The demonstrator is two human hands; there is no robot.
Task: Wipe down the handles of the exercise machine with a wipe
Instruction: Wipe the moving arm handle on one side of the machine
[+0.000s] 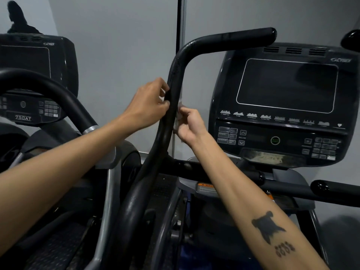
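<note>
Both hands are up on the tall black handle [171,106] left of the console [282,106], and the wipe [178,115] sits on the bar's right side. The right hand [190,124] pinches it there with curled fingers. The left hand [148,106] pinches at the bar's left edge, probably drawing the wipe around.

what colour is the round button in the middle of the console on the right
Green, a round button on the dark console; seen in the head view.
</note>
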